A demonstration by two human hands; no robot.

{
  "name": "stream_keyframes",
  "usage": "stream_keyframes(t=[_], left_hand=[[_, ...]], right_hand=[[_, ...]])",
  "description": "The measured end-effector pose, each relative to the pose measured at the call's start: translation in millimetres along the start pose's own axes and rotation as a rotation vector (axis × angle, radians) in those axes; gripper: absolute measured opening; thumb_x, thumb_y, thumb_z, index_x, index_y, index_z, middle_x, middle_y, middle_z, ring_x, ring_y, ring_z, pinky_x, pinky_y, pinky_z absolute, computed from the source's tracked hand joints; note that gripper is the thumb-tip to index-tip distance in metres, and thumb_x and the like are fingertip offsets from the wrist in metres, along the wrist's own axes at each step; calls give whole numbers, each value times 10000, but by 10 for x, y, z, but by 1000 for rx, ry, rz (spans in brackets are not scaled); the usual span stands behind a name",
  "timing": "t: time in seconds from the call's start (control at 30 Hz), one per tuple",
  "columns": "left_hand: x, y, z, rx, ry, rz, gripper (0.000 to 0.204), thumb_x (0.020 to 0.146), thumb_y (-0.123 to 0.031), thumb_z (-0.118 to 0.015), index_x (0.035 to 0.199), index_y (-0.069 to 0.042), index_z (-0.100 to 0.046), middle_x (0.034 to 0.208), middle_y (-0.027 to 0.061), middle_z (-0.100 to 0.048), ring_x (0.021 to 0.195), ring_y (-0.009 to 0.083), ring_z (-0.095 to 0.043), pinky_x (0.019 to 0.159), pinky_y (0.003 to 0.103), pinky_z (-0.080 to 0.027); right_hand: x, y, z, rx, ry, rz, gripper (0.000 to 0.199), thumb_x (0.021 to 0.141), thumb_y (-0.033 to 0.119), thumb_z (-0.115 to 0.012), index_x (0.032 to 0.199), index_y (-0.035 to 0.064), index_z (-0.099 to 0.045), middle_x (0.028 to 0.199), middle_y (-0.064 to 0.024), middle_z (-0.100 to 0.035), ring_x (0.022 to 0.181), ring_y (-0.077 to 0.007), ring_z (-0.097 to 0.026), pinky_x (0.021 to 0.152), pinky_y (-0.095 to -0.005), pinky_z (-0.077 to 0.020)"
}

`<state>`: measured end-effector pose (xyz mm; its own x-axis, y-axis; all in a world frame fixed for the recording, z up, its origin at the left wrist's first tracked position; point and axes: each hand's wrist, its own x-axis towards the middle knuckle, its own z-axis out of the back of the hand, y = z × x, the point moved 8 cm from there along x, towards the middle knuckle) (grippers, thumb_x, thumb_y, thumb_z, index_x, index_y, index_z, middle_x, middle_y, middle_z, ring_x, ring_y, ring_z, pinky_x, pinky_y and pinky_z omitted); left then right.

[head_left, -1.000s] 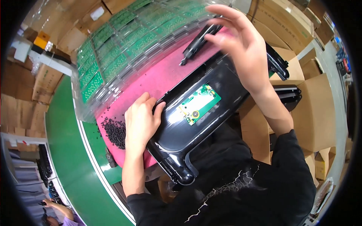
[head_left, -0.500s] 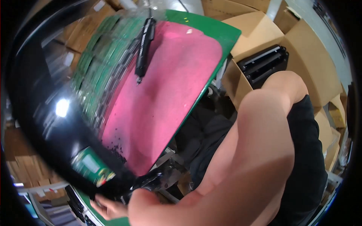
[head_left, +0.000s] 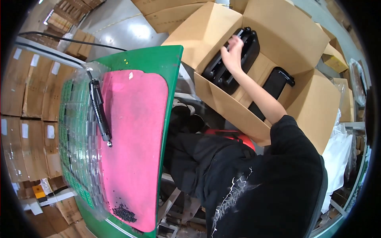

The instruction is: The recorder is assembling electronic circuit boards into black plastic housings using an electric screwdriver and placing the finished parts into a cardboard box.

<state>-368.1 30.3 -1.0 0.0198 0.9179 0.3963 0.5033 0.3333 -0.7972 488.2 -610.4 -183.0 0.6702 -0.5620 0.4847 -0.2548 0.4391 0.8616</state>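
Note:
My right hand (head_left: 233, 54) reaches into an open cardboard box (head_left: 222, 100) at the upper right. Its blurred fingers curl over the upper edge of a black plastic casing (head_left: 228, 81), with the thumb on the left side. That casing and a similar one stand side by side along the box's left part. A separate long black plastic piece (head_left: 272, 89) lies tilted at the box's right side. My left hand is outside the picture. On the green table (head_left: 174, 59), a black electric screwdriver (head_left: 99, 113) rests along the left edge of a pink mat (head_left: 135, 131).
Small black screws (head_left: 124, 213) form a pile at the mat's near end. Clear plastic trays (head_left: 79, 146) lie left of the mat. A cable (head_left: 67, 39) runs to the screwdriver. Stacked cartons (head_left: 37, 91) line the far left, and a white plastic bag (head_left: 337, 154) hangs at right.
The large glossy black part held close before me is gone from there. My view has turned right, and my right hand has moved from the lower left to the casings in the box.

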Motion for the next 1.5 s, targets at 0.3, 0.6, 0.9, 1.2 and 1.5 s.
stream_keyframes(t=[0.3,0.6,0.9,1.2,1.5], left_hand=[[-489,34,-229,1886,269,-1017,235,967,-89,-621,1175,20,-620,865,141,-649,819,290,-645,771,355,-545],[-406,796,-2388,707,14,-25,415,919,-10,-520,1331,-2,-569,1324,140,-606,1224,246,-584,963,332,-514],[-639,1518,-4021,853,803,-111,190,924,-80,-582,1075,-34,-689,952,91,-718,880,193,-683,753,312,-531],[-727,2000,-4508,688,1122,-142,164,938,-83,-558,1036,-9,-666,879,117,-732,804,243,-727,712,352,-555],[-721,2090,-4292,496,952,195,223,978,-119,-572,1154,-5,-650,978,113,-737,895,176,-703,829,332,-549]], right_hand=[[-1575,-2966,530,-516,271,-812,1261,743,639,-761,1532,-74,-85,1583,-316,-194,1493,-408,-198,1222,-473,-207],[-1388,-2892,-443,-744,1040,117,822,874,502,-662,1447,-21,-392,1465,-253,-431,1373,-392,-386,1154,-464,-301],[-462,-1641,262,-316,379,163,611,990,336,-635,1334,-133,-447,1258,-321,-588,1134,-379,-601,981,-447,-478],[838,1271,818,477,-232,149,573,1012,361,-590,1218,-170,-529,1186,-233,-625,1012,-335,-618,955,-454,-519],[-2545,3850,287,529,1330,1612,191,595,202,-666,726,144,-540,878,-55,-680,732,-223,-629,646,-375,-484]])
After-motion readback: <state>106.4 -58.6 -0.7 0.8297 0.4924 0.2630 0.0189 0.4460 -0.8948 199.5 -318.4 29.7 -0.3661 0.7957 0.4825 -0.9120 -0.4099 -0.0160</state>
